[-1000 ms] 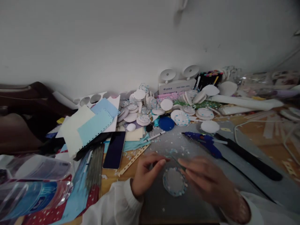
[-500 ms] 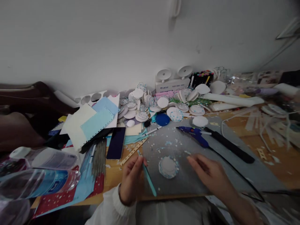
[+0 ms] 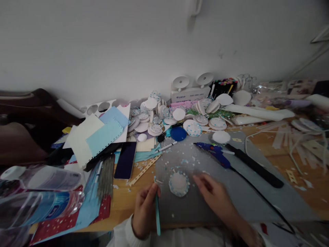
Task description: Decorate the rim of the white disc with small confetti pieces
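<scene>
Teal stick (image 3: pixel 157 216) gripped in left hand (image 3: pixel 144 214). White disc (image 3: pixel 179 184) edged w/ blue-and-white dots, laid on grey mat (image 3: pixel 226 192). Glue gun (image 3: pixel 214 152) blue, phone (image 3: pixel 125 160) dark navy.

A cluttered wooden worktop (image 3: pixel 295 192) set against a pale wall.

A grey mat (image 3: pixel 231 192) (speckled with tiny paper scraps) covers the middle of it, bearing a round white disc with a blue edge (image 3: pixel 179 184), a blue glue gun (image 3: pixel 214 153) and a long black tool (image 3: pixel 254 165). Behind the mat lies a heap of white discs (image 3: pixel 164 118). To the left are pale card sheets (image 3: pixel 95 137), a dark phone (image 3: pixel 125 160) and clear plastic bottles (image 3: pixel 41 192).
</scene>
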`<state>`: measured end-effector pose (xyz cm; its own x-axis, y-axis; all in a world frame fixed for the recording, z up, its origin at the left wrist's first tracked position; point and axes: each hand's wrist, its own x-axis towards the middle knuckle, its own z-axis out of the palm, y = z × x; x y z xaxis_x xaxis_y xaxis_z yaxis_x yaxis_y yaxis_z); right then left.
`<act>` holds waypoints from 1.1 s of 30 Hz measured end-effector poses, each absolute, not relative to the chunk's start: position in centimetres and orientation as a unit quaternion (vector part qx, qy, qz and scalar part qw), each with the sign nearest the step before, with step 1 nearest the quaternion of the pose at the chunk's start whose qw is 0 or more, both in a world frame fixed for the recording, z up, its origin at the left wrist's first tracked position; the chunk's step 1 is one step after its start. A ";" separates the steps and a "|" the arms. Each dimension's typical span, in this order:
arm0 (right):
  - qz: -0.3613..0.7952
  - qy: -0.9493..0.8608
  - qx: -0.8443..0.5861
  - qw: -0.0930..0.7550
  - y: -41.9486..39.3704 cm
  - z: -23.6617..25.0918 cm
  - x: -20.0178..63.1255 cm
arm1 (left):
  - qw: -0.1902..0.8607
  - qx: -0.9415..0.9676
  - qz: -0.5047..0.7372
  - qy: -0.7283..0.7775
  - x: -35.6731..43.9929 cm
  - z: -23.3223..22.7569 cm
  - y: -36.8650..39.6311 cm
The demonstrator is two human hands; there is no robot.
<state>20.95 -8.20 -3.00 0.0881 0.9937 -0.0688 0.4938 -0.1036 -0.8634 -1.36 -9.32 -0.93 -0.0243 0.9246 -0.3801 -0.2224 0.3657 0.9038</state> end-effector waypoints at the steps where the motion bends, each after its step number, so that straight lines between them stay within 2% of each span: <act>1: 0.285 -0.567 -0.683 0.361 -7.9 -3.1 22.1 | 0.616 0.329 0.461 0.548 -1.2 -0.9 -8.9; 3: 0.102 -0.551 -0.737 0.378 -7.0 -3.6 24.6 | 0.610 0.346 0.452 0.551 -0.8 -0.9 -8.2; 5: -0.024 -0.572 -0.727 0.379 -5.8 -4.4 26.7 | 0.613 0.369 0.436 0.547 -0.5 -1.1 -7.5; 8: -0.094 -0.637 -0.693 0.325 -3.8 -5.7 28.1 | 0.622 0.396 0.414 0.533 -0.1 -1.0 -6.6; 11: -0.076 -0.656 -0.685 0.307 -2.4 -6.4 28.2 | 0.616 0.420 0.407 0.528 0.4 -0.4 -5.8; 15: -0.048 -0.634 -0.696 0.335 -1.9 -5.6 28.1 | 0.581 0.457 0.399 0.543 0.8 0.6 -5.1; 19: 0.083 -0.528 -0.768 0.352 -2.9 -3.2 27.7 | 0.552 0.522 0.358 0.543 1.3 1.8 -4.4; 22: 0.151 -0.488 -0.772 0.378 -4.1 -1.4 26.7 | 0.539 0.570 0.327 0.526 1.8 2.9 -4.0; 26: 0.163 -0.515 -0.744 0.395 -5.7 -0.1 25.2 | 0.537 0.598 0.310 0.507 2.3 4.2 -4.0; 33: 0.145 -0.547 -0.736 0.372 -7.4 -0.9 24.9 | 0.539 0.624 0.311 0.473 2.5 5.3 -4.6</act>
